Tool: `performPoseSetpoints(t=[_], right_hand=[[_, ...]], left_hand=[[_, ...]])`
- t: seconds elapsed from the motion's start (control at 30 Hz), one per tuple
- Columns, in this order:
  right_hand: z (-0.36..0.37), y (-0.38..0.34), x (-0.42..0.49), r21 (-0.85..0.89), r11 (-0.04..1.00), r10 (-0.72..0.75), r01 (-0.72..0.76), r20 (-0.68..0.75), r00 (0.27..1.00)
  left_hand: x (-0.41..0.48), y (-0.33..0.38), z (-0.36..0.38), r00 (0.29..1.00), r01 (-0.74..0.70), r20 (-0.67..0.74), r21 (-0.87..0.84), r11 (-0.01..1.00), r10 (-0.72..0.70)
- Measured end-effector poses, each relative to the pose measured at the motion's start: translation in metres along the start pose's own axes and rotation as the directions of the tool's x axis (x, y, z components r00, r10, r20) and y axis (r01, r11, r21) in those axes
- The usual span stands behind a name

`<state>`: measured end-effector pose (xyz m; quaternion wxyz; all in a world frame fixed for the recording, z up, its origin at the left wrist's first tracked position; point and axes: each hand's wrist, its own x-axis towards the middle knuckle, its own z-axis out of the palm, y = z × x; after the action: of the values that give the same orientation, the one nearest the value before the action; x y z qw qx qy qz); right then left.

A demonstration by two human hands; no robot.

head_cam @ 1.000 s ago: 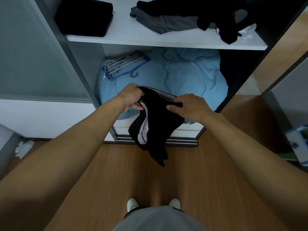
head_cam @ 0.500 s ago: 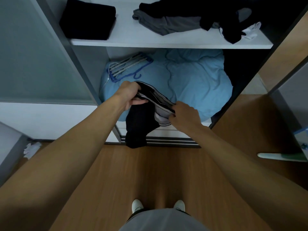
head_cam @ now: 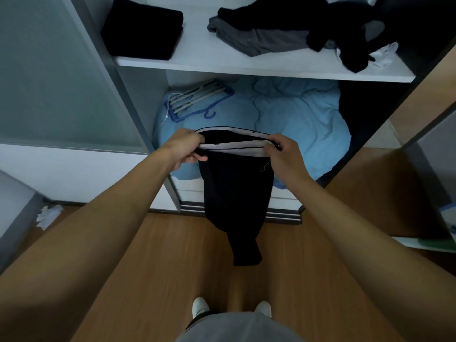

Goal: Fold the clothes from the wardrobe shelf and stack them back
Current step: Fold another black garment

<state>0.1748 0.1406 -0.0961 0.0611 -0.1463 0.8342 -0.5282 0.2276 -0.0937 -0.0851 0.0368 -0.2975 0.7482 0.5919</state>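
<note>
Black trousers (head_cam: 237,193), bunched a second ago, are now spread by the waistband, pinched by left hand (head_cam: 185,149) and right hand (head_cam: 281,154); folding can begin.

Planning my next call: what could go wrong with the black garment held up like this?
The black garment with the white waistband hangs free from the left hand and right hand, with no surface beneath. A mid-air fold may come out lopsided or brush the wooden floor.
The loose grey and black clothes pile reaches the front edge of the white shelf and might slip off during stacking.
</note>
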Motion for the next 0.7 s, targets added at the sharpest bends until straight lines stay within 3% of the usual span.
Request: performPoseSetpoints(t=[0.1,0.17,0.27,0.37,0.5,0.6,0.7], right_hand=[[-0.011,-0.004,-0.001,0.161,0.987,0.004,-0.007,0.024,1.0],[-0.018,-0.007,0.0,0.245,0.969,0.028,-0.036,0.035,0.999],[-0.021,-0.015,-0.001,0.262,0.962,0.065,-0.078,0.061,0.996],[-0.022,-0.016,-0.004,0.26,0.962,0.067,-0.08,0.061,0.996],[-0.033,-0.004,-0.016,0.309,0.946,0.063,-0.096,0.114,0.992],[-0.027,0.015,-0.027,0.248,0.962,0.073,-0.112,0.164,0.984],[-0.023,0.027,-0.026,0.259,0.952,0.137,-0.161,0.109,0.985]], left_hand=[[0.003,-0.019,-0.005,0.965,-0.077,0.217,-0.302,0.95,0.147],[0.002,-0.032,0.001,0.938,-0.159,0.267,-0.232,0.96,0.22],[0.002,-0.037,0.021,0.954,-0.225,0.181,-0.103,0.969,0.24],[0.006,-0.031,0.031,0.97,-0.223,0.065,-0.155,0.962,0.235],[0.004,-0.02,0.037,0.959,-0.253,0.062,-0.248,0.935,0.276],[0.0,-0.012,0.041,0.963,-0.243,0.024,-0.339,0.909,0.267],[-0.003,-0.007,0.041,0.955,-0.268,0.035,-0.326,0.907,0.294]])
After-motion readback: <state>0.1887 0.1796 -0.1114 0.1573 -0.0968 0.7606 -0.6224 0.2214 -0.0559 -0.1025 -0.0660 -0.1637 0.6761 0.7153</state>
